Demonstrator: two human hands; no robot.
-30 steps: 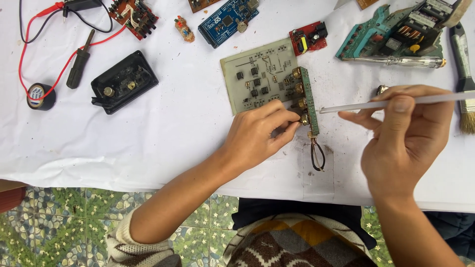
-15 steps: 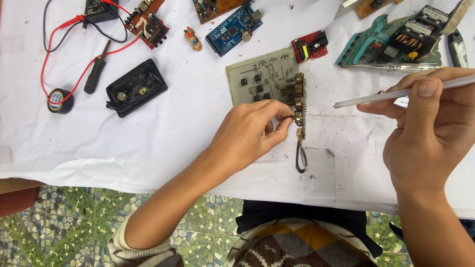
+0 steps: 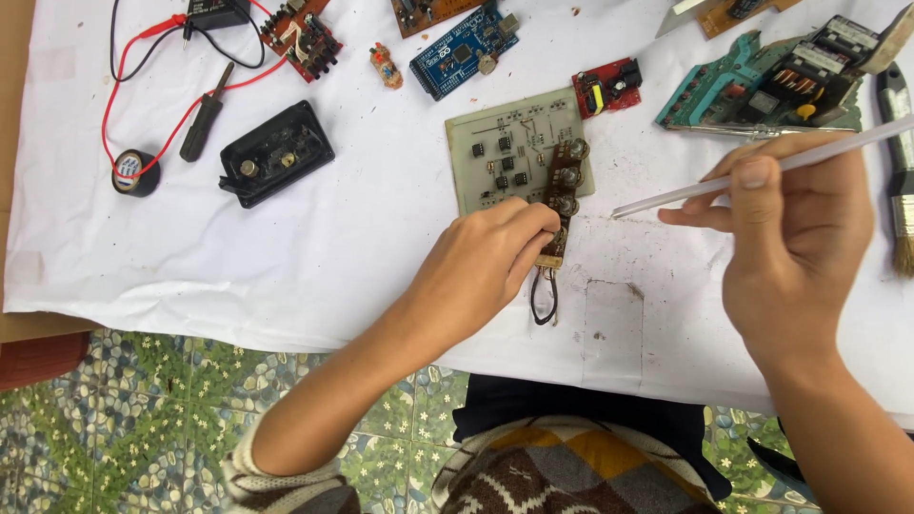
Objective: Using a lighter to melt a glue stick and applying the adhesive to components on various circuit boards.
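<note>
My left hand [image 3: 486, 262] pinches the near end of a narrow brown circuit strip [image 3: 562, 190] with round knobs and a black wire loop [image 3: 544, 297] hanging from it. The strip lies along the right edge of a pale green circuit board [image 3: 500, 157] on the white table cover [image 3: 362, 238]. My right hand [image 3: 795, 243] holds a thin white translucent stick [image 3: 762, 167] like a pen, its tip pointing left, a short way to the right of the strip and lifted off the table.
At the back lie a blue board [image 3: 462, 52], a small red board [image 3: 606, 86], a red-brown board [image 3: 300, 38] and teal boards [image 3: 762, 81]. A black box [image 3: 276, 152], screwdriver [image 3: 205, 124], tape roll [image 3: 135, 173] and red and black leads sit left. A paintbrush [image 3: 900, 181] lies right.
The view has shifted, so everything sits further left and lower. My right hand with the stick has drawn away to the right of the strip. My left hand keeps its grip.
</note>
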